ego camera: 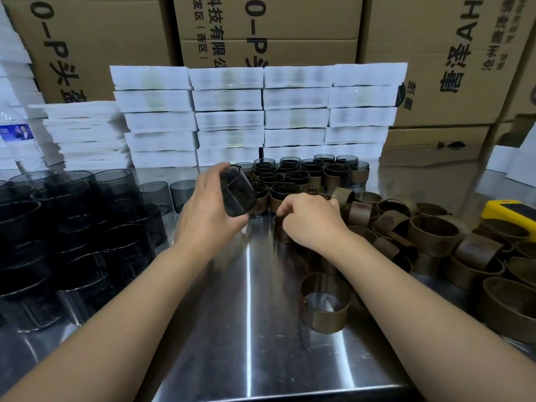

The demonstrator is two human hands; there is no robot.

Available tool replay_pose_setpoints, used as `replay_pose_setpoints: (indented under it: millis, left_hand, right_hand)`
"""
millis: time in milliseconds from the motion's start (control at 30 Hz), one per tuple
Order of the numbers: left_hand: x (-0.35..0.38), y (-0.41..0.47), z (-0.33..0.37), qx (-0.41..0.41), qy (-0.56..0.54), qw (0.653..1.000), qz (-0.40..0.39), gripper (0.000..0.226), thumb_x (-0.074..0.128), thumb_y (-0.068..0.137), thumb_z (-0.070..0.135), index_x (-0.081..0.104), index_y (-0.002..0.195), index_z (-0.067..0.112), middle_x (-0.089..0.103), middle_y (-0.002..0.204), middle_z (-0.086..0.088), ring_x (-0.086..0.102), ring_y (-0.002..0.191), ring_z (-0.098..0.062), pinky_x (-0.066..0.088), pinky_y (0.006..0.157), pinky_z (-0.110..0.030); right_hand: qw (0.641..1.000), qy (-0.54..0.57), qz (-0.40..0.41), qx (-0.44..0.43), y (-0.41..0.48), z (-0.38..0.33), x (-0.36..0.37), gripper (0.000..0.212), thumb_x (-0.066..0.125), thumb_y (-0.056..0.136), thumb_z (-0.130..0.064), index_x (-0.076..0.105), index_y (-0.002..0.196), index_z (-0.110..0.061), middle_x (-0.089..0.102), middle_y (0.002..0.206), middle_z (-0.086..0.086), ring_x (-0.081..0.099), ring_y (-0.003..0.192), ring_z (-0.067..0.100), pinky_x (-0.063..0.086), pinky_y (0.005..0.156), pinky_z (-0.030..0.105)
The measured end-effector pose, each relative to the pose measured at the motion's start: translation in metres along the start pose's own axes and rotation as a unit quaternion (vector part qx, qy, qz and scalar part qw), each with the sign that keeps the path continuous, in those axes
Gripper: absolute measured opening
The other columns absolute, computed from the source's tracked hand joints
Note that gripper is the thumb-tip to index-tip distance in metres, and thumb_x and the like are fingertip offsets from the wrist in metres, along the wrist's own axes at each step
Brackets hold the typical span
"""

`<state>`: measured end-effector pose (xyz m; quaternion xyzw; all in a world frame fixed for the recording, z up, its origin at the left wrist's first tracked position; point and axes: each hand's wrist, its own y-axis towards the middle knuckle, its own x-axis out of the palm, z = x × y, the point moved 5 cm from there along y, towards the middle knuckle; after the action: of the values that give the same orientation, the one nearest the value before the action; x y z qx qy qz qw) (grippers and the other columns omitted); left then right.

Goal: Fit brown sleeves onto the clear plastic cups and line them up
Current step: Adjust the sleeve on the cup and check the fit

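My left hand grips a bare smoky clear cup, tilted on its side above the steel table. My right hand has its fingers curled down onto a brown sleeve standing on the table just right of the cup. Behind both hands, several cups wearing brown sleeves stand in rows. Stacks of bare cups fill the left side. A heap of loose brown sleeves covers the right side, with one sleeve standing alone near my right forearm.
White boxes are stacked in a wall at the back of the steel table, with large cardboard cartons behind them. A water bottle stands far left. A yellow device lies at the right edge.
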<state>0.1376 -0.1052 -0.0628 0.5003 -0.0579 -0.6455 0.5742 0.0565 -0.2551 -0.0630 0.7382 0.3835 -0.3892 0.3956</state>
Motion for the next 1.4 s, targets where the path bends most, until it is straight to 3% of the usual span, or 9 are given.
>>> replay_pose_setpoints:
  millis: [133, 267, 433, 567, 700, 833, 1033, 1200, 1400]
  left_hand:
    - [-0.001, -0.003, 0.001, -0.021, -0.034, 0.999, 0.016, 0.078, 0.075, 0.071, 0.038, 0.035, 0.137, 0.036, 0.051, 0.133, 0.009, 0.055, 0.111, -0.013, 0.048, 0.088, -0.035]
    - [0.009, -0.001, -0.003, -0.092, -0.192, 0.977, 0.018, 0.034, 0.073, 0.072, 0.042, 0.053, 0.099, 0.043, 0.049, 0.112, 0.009, 0.052, 0.089, 0.016, 0.037, 0.078, -0.004]
    - [0.023, 0.000, -0.024, -0.272, -0.344, 0.899, -0.013, 0.026, 0.058, 0.085, 0.052, 0.061, 0.091, 0.028, 0.070, 0.089, 0.001, 0.069, 0.071, -0.016, 0.047, 0.044, -0.022]
    - [0.034, -0.002, -0.029, -0.365, -0.458, 0.809, -0.055, 0.044, 0.050, 0.087, 0.057, 0.066, 0.094, 0.016, 0.075, 0.084, -0.010, 0.073, 0.076, -0.026, 0.056, 0.063, -0.033]
    - [0.038, -0.003, -0.030, -0.370, -0.538, 0.756, -0.045, 0.040, 0.057, 0.087, 0.049, 0.063, 0.103, 0.014, 0.071, 0.098, -0.013, 0.071, 0.085, -0.027, 0.060, 0.077, -0.038]
    - [0.035, -0.003, -0.030, -0.362, -0.536, 0.762, -0.031, 0.036, 0.057, 0.089, 0.045, 0.064, 0.102, 0.013, 0.069, 0.100, -0.014, 0.067, 0.089, -0.026, 0.056, 0.088, -0.043]
    - [0.035, -0.003, -0.027, -0.358, -0.541, 0.760, -0.050, 0.049, 0.056, 0.089, 0.043, 0.062, 0.121, 0.006, 0.065, 0.106, -0.014, 0.063, 0.092, -0.027, 0.059, 0.075, -0.037]
    - [0.036, -0.004, -0.027, -0.366, -0.582, 0.724, -0.055, 0.050, 0.057, 0.090, 0.039, 0.057, 0.128, 0.006, 0.066, 0.115, -0.017, 0.065, 0.098, -0.030, 0.061, 0.075, -0.038]
    - [0.040, -0.005, -0.025, -0.356, -0.602, 0.709, -0.092, 0.039, 0.056, 0.091, 0.041, 0.060, 0.118, 0.012, 0.074, 0.103, -0.013, 0.072, 0.092, -0.027, 0.059, 0.080, -0.042]
  right_hand:
    - [1.000, -0.013, -0.008, -0.002, -0.001, -0.001, 0.000, 0.031, 0.047, 0.082, -0.012, 0.064, 0.095, -0.035, 0.061, 0.094, -0.006, 0.053, 0.108, 0.020, 0.024, 0.095, 0.036]
    - [0.999, 0.002, -0.028, -0.016, -0.002, -0.004, -0.001, 0.034, 0.047, 0.083, -0.010, 0.073, 0.089, -0.032, 0.068, 0.104, -0.004, 0.055, 0.108, 0.022, 0.033, 0.103, 0.035]
    - [0.990, 0.100, -0.068, -0.077, -0.007, -0.015, 0.003, 0.043, 0.044, 0.079, -0.002, 0.070, 0.088, -0.035, 0.066, 0.091, -0.010, 0.055, 0.109, 0.018, 0.034, 0.105, 0.039]
    - [0.993, 0.035, -0.027, -0.106, -0.005, -0.015, 0.006, 0.038, 0.040, 0.086, -0.010, 0.067, 0.096, -0.035, 0.063, 0.106, -0.007, 0.042, 0.113, 0.021, 0.023, 0.095, 0.036]
    - [0.991, -0.036, -0.025, -0.126, -0.004, -0.012, 0.014, 0.024, 0.047, 0.090, -0.048, 0.065, 0.088, -0.033, 0.061, 0.082, -0.013, 0.042, 0.101, 0.018, 0.023, 0.091, 0.039]
    - [0.988, -0.063, -0.028, -0.139, -0.005, -0.011, 0.015, 0.031, 0.054, 0.083, -0.061, 0.068, 0.089, -0.034, 0.055, 0.077, -0.012, 0.041, 0.100, 0.020, 0.024, 0.091, 0.039]
    - [0.985, -0.067, -0.041, -0.152, -0.006, -0.013, 0.017, 0.036, 0.055, 0.086, -0.056, 0.063, 0.068, -0.025, 0.052, 0.067, -0.008, 0.037, 0.094, 0.020, 0.027, 0.091, 0.038]
    - [0.989, -0.038, -0.014, -0.141, -0.006, -0.014, 0.012, 0.025, 0.052, 0.087, -0.038, 0.053, 0.066, -0.025, 0.056, 0.086, 0.000, 0.048, 0.097, 0.028, 0.030, 0.083, 0.034]
    - [0.994, 0.036, 0.014, -0.107, -0.004, -0.011, 0.007, 0.018, 0.045, 0.095, -0.032, 0.056, 0.092, -0.018, 0.049, 0.114, 0.005, 0.055, 0.099, 0.029, 0.044, 0.086, 0.036]
